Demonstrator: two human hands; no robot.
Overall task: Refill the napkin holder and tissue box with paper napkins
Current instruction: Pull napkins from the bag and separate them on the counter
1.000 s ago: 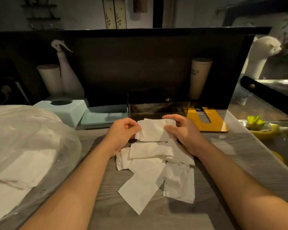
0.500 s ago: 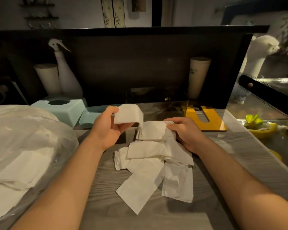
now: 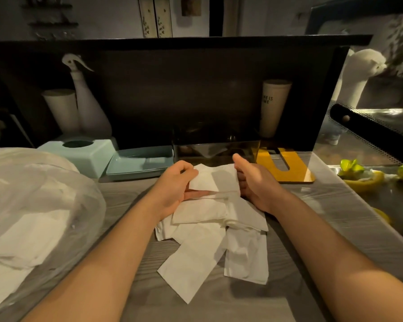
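A small stack of folded white napkins point(image 3: 215, 180) is held just above the wooden counter between both hands. My left hand point(image 3: 172, 185) pinches its left edge, thumb on top and fingers underneath. My right hand point(image 3: 254, 182) stands against the stack's right edge with thumb raised and fingers curled under it. Below them, several loose napkins point(image 3: 203, 247) lie spread on the counter. A mint tissue box point(image 3: 86, 154) with a round hole sits at the back left, its lid point(image 3: 140, 165) lying beside it. A dark clear-walled napkin holder point(image 3: 215, 147) stands right behind the hands.
A big clear plastic bag of napkins point(image 3: 30, 219) fills the left side. A yellow board point(image 3: 286, 167) lies at the back right, a tall cup point(image 3: 273, 108) behind it. A spray bottle point(image 3: 86, 105) stands at the back left. Lemon peels point(image 3: 363, 180) lie on the right.
My left hand lifted a napkin off to the left, then brought it back onto the stack. Both hands now hold the stack by its sides, my right thumb raised.
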